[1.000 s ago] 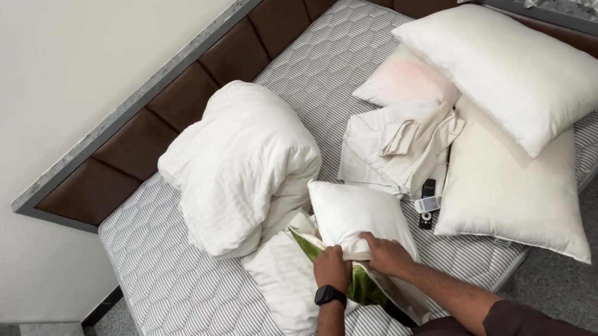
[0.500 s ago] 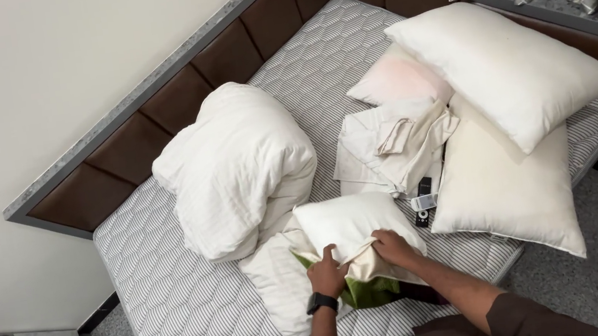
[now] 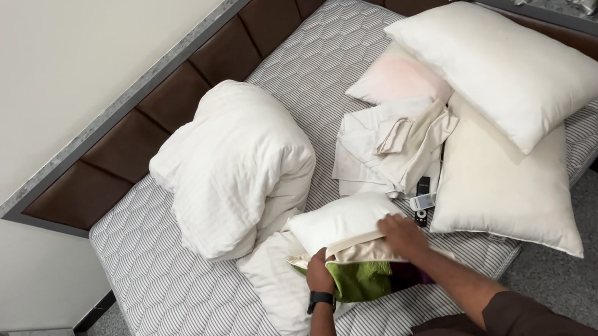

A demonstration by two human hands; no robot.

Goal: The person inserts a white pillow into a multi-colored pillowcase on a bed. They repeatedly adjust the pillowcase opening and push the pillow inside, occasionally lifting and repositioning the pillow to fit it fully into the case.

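Head cam has you leaning over the mattress (image 3: 180,314), both hands on a small white pillow (image 3: 340,220) at its near edge. Your left hand (image 3: 319,273) is closed on the cream cover's (image 3: 340,249) open mouth, and your right hand (image 3: 404,235) is pinching that same edge, probably so the opening stays wide. A green cloth (image 3: 360,279) sits right under the pillow. Just right of it lies a small dark remote-like thing (image 3: 422,198); no readable labels anywhere.

a bedroom: bare mattress (image 3: 181,322), pillows (image 3: 509,71), padded headboard (image 3: 174,99)
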